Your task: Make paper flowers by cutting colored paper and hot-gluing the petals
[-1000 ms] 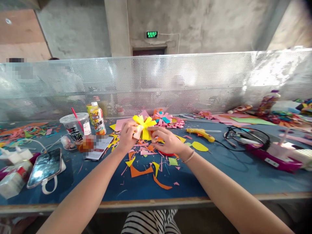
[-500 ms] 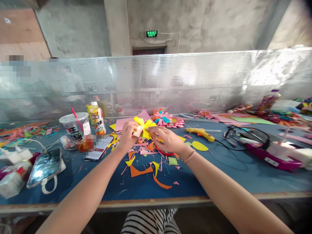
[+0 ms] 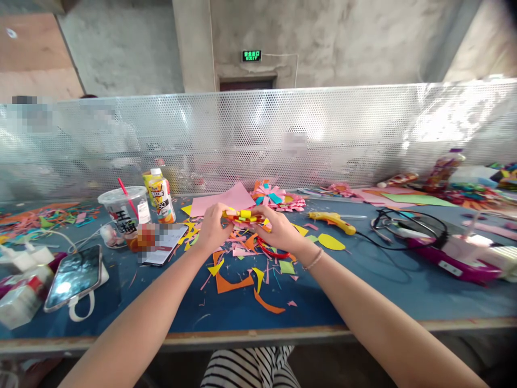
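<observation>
Between my two hands is a yellow paper flower (image 3: 244, 215), seen edge-on, its looped petals facing away from me. My left hand (image 3: 215, 226) pinches its left side, fingers closed. The right side is gripped by my right hand (image 3: 274, 229), with a bracelet on that wrist. Right under the hands lie coloured paper scraps (image 3: 242, 250) and a red ring-shaped thing (image 3: 274, 252), partly hidden by my right hand. Just beyond sit a pink paper sheet (image 3: 222, 198) and pink paper flowers (image 3: 271, 196) with blue parts.
A yellow glue gun (image 3: 333, 221) with a black cord lies to the right, near a purple power strip (image 3: 456, 264). On the left are a plastic cup (image 3: 125, 213), a drink bottle (image 3: 160, 196) and a phone (image 3: 76, 275). A perforated metal screen (image 3: 242, 140) borders the back.
The yellow paper flower has been tilted from showing its spread petals to an edge-on position. My right hand has shifted slightly and both hands now hold it from opposite sides.
</observation>
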`<move>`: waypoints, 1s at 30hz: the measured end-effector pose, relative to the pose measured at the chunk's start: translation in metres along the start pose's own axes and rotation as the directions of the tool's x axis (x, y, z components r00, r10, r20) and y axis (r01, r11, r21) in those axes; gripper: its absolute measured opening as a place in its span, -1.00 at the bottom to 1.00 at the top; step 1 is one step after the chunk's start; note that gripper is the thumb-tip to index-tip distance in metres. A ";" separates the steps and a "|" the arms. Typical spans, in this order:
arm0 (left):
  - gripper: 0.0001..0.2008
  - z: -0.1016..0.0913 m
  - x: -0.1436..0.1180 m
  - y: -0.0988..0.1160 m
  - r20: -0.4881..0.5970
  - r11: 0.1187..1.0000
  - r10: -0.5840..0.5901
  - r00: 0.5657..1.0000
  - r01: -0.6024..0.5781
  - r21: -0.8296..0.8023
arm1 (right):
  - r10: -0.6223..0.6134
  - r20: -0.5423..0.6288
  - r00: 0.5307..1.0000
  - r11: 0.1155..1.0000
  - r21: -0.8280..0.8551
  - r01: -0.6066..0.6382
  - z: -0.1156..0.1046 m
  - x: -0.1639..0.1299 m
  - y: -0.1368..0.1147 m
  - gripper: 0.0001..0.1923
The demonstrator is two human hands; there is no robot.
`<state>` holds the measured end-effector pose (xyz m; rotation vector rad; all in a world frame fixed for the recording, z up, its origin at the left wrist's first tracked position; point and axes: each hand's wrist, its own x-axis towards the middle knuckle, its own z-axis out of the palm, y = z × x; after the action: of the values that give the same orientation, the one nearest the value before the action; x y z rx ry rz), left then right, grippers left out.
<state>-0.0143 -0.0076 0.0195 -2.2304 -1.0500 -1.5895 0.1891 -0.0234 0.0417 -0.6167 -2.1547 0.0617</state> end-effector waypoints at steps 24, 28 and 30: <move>-0.69 0.001 -0.002 0.001 0.012 0.991 -0.058 0.998 0.057 0.120 | -0.009 0.051 0.999 1.000 -0.022 0.010 0.001 -0.002 0.007 -0.55; -0.68 0.000 -0.001 0.002 0.028 0.988 -0.042 0.999 0.038 0.149 | 0.024 0.062 0.998 0.996 -0.085 -0.019 0.003 -0.003 0.009 -0.51; -0.69 -0.001 0.000 0.002 0.026 0.987 -0.032 0.999 0.028 0.159 | 0.032 0.066 0.997 0.996 -0.090 -0.026 0.003 -0.003 0.008 -0.52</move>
<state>-0.0134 -0.0098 0.0201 -2.1480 -1.1789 -1.4351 0.1917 -0.0170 0.0354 -0.7060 -2.2231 0.0019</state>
